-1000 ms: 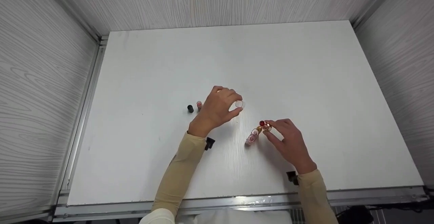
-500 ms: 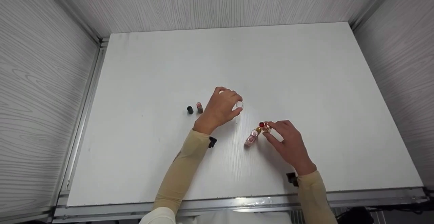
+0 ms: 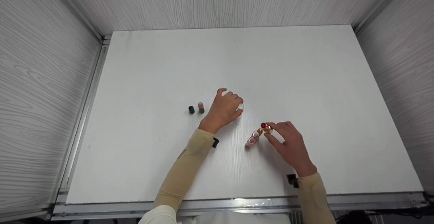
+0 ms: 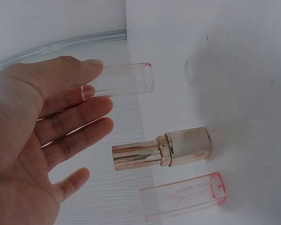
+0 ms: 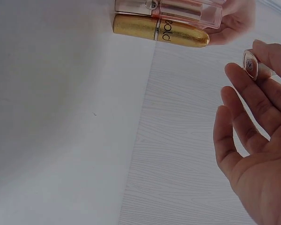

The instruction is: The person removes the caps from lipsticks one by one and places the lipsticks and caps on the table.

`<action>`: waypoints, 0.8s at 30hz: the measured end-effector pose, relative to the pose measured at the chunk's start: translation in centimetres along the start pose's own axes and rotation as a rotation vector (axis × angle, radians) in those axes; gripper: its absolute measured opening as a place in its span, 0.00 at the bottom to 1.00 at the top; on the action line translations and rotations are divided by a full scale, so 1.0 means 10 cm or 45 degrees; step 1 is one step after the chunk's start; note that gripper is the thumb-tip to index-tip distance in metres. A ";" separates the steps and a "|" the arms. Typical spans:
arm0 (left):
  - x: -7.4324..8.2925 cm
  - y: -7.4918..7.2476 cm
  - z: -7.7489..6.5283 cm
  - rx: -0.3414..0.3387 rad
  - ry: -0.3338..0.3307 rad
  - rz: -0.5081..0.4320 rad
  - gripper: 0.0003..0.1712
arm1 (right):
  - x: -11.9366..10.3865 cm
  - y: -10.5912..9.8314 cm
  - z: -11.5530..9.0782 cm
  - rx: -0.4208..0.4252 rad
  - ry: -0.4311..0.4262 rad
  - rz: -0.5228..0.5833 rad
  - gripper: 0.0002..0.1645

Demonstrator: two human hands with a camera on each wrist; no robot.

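Note:
My left hand [image 3: 223,110] pinches a clear lipstick cap [image 4: 119,82] between thumb and forefinger, the other fingers spread loosely. Beyond it in the left wrist view stand an uncapped gold lipstick tube [image 4: 187,146] and a clear pink-edged cap [image 4: 182,197] with lettering. My right hand [image 3: 290,141] pinches a gold-cased lipstick [image 3: 264,126] with a red tip. In the right wrist view only its base end shows. Touching or very near this lipstick is a row with a gold lipstick [image 5: 161,30] and clear-pink lipsticks [image 5: 187,9].
Left of my left hand stand a black cap [image 3: 191,109] and an uncapped pink lipstick [image 3: 201,107]. The white tabletop [image 3: 152,71] has a metal rail [image 3: 237,202] at the front and grey wood-grain panels [image 3: 220,3] on the other sides.
My left hand has turned slightly and its wrist has shifted right, uncovering the pink lipstick beside it. The right hand stays in place with its lipstick.

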State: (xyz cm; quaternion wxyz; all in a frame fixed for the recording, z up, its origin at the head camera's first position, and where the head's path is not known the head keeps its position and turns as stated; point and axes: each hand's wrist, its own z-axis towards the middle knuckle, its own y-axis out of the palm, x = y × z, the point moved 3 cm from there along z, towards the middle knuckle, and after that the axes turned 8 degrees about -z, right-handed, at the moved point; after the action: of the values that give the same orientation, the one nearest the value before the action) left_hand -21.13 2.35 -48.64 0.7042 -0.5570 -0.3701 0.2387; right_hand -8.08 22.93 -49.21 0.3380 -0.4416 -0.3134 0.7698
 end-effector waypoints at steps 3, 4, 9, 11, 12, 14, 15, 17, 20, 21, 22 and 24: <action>-0.01 0.04 0.01 -0.019 -0.018 0.018 0.14 | -0.01 0.00 0.01 -0.007 0.005 0.001 0.22; -0.01 0.06 0.02 -0.028 -0.026 0.017 0.13 | -0.01 0.00 0.01 -0.006 0.001 0.000 0.22; -0.02 0.11 0.04 -0.070 -0.063 0.006 0.11 | -0.01 0.00 0.01 0.017 -0.031 -0.010 0.24; -0.02 0.13 0.05 -0.073 -0.074 -0.006 0.10 | 0.00 0.00 0.01 0.029 -0.040 -0.015 0.24; -0.02 0.14 0.06 -0.076 -0.080 -0.006 0.10 | 0.00 0.00 0.01 0.032 -0.041 -0.017 0.24; -0.02 0.17 0.07 -0.079 -0.088 0.003 0.10 | 0.01 0.01 0.00 0.037 -0.043 -0.018 0.24; -0.02 0.18 0.07 -0.079 -0.093 0.010 0.11 | 0.01 0.01 0.00 0.039 -0.042 -0.017 0.24; -0.02 0.19 0.08 -0.083 -0.109 0.031 0.11 | 0.02 0.01 0.00 0.039 -0.040 -0.010 0.25; -0.02 0.20 0.09 -0.093 -0.141 0.055 0.12 | 0.02 0.01 0.00 0.038 -0.034 0.002 0.25; -0.03 0.20 0.09 -0.095 -0.154 0.055 0.13 | 0.02 0.01 0.00 0.037 -0.033 0.003 0.25; -0.03 0.20 0.09 -0.100 -0.167 0.055 0.13 | 0.02 0.01 0.00 0.034 -0.032 0.003 0.25; -0.04 0.19 0.10 -0.113 -0.186 0.052 0.13 | 0.02 0.02 0.00 0.034 -0.029 0.001 0.25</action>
State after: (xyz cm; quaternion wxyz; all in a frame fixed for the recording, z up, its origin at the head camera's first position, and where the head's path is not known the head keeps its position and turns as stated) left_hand -21.96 3.16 -50.49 0.6450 -0.5762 -0.4192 0.2762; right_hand -8.21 22.99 -49.40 0.3400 -0.4282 -0.3067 0.7791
